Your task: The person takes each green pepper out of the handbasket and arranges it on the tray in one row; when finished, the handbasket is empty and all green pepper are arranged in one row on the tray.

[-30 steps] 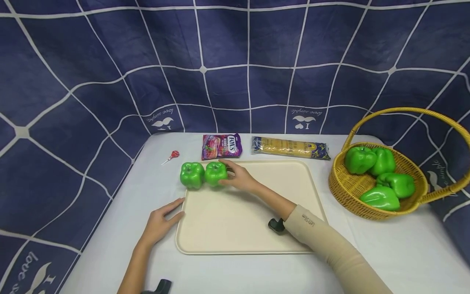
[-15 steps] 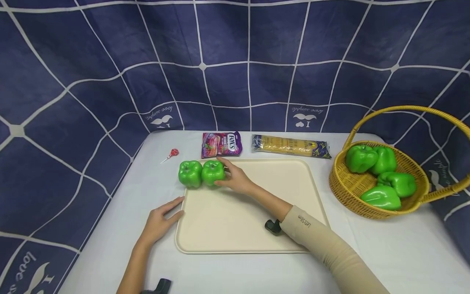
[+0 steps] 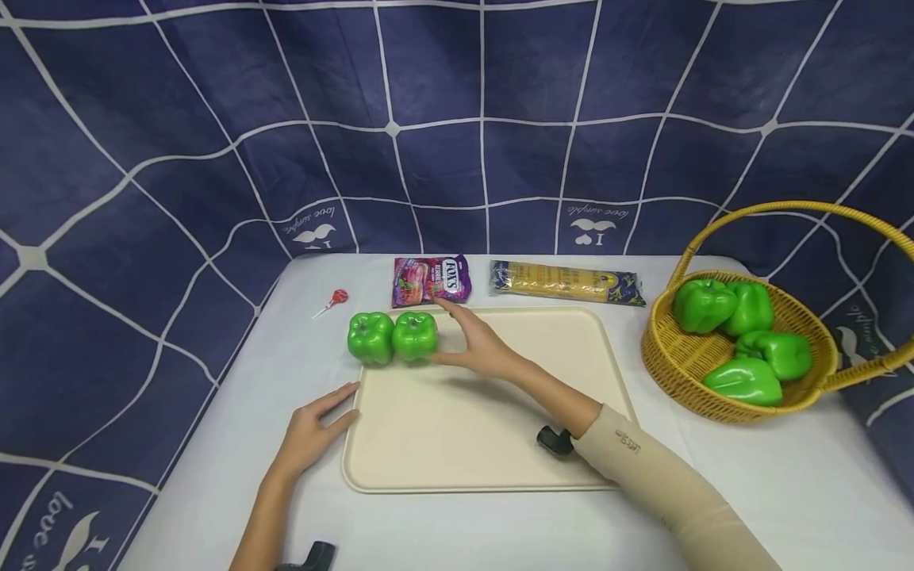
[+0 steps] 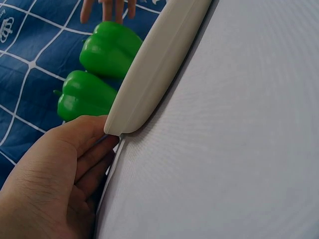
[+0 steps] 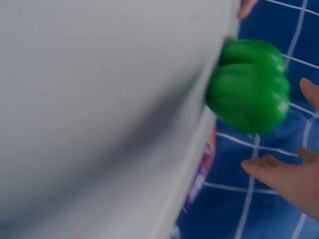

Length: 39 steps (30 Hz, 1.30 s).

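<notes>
Two green bell peppers stand side by side at the far left corner of the beige tray [image 3: 457,436]. My right hand [image 3: 489,350] is spread beside the right-hand bell pepper [image 3: 414,336], thumb and fingers parted. In the right wrist view its fingers [image 5: 279,177] stand apart from a bell pepper [image 5: 251,87]. The left bell pepper [image 3: 370,339] overlaps the tray's rim in the head view. My left hand [image 3: 305,438] rests at the tray's left edge, thumb and index finger extended with their tips right at the rim. The left wrist view shows this hand [image 4: 55,169] at the tray edge.
At the right stands a yellow wicker basket [image 3: 667,381] with a tall handle, holding several green bell peppers. Behind the tray lie a purple candy bag [image 3: 428,281] and a spaghetti pack [image 3: 567,282]. A red lollipop [image 3: 337,298] lies at the back left.
My right hand has let go of the right-hand bell pepper and drawn back to the right, fingers spreading. That pepper moved slightly left against the other one. The left hand stays put.
</notes>
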Tool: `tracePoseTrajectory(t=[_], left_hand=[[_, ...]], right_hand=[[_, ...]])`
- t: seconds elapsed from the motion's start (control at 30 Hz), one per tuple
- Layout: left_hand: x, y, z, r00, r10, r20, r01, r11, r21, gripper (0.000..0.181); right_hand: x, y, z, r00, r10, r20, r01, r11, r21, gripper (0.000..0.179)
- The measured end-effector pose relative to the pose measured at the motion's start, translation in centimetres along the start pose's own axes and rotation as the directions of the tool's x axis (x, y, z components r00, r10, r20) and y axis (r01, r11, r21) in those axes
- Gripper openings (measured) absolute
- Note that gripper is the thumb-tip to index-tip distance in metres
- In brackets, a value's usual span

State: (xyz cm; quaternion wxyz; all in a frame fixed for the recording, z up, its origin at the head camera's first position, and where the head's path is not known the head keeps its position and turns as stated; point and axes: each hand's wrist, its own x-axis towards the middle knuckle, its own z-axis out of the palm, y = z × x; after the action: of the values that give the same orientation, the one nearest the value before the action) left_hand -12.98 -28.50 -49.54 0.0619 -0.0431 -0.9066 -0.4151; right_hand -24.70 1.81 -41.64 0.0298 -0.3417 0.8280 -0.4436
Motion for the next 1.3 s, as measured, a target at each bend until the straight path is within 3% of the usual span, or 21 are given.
tracePoseTrajectory(t=[0.17,0.3,0.43,0.53,0.6,0.67,0.83,0.9,0.93,1.03,1.3], left_hand=[[0.0,0.1,0.1,1.0,-0.001,-0.005,0.001,1.0,0.006,0.046],[-0.1,0.0,0.1,1.0,0.0,-0.01,0.0,1.0,0.019,0.046],[-0.1,0.1,0.0,1.0,-0.004,-0.014,0.004,0.999,0.033,0.046],[-0.1,0.1,0.0,1.0,0.0,-0.017,0.001,1.0,0.029,0.046],[-0.1,0.1,0.0,1.0,0.0,-0.019,0.0,1.0,0.031,0.046],[-0.1,0.0,0.0,1.0,0.002,-0.021,-0.001,1.0,0.028,0.046],[-0.1,-0.2,0.0,1.0,0.007,-0.025,-0.007,1.0,0.03,0.047],[-0.1,-0.2,0.0,1.0,0.01,-0.028,-0.009,0.999,0.033,0.047],[-0.1,-0.2,0.0,1.0,0.01,-0.029,-0.009,0.999,0.033,0.047],[-0.1,-0.2,0.1,1.0,0.013,-0.028,-0.012,0.999,0.032,0.047],[0.0,-0.1,0.2,1.0,0.012,-0.027,-0.011,0.999,0.03,0.047]], right_hand=[[-3.1,0.0,-4.4,0.999,-0.04,-0.032,0.037,0.995,-0.098,0.083],[-5.9,0.7,-8.7,0.992,-0.027,-0.127,0.008,0.989,-0.149,0.081],[-8.9,2.0,-12.9,0.964,-0.013,-0.267,-0.033,0.986,-0.165,0.077],[-11.1,3.2,-15.8,0.93,0.017,-0.367,-0.085,0.982,-0.17,0.073],[-12.4,4.0,-17.4,0.895,0.057,-0.442,-0.143,0.976,-0.165,0.07],[-13.5,5.0,-19.0,0.841,0.107,-0.53,-0.22,0.963,-0.154,0.067],[-15.5,8.1,-22.2,0.658,0.226,-0.718,-0.372,0.927,-0.049,0.064],[-16.2,9.1,-23.3,0.615,0.268,-0.742,-0.425,0.905,-0.025,0.066],[-16.5,9.6,-23.7,0.605,0.287,-0.743,-0.452,0.892,-0.023,0.068],[-17.3,10.6,-24.9,0.619,0.338,-0.709,-0.508,0.861,-0.034,0.075],[-18.2,12.5,-26.9,0.724,0.426,-0.542,-0.551,0.83,-0.083,0.093]])
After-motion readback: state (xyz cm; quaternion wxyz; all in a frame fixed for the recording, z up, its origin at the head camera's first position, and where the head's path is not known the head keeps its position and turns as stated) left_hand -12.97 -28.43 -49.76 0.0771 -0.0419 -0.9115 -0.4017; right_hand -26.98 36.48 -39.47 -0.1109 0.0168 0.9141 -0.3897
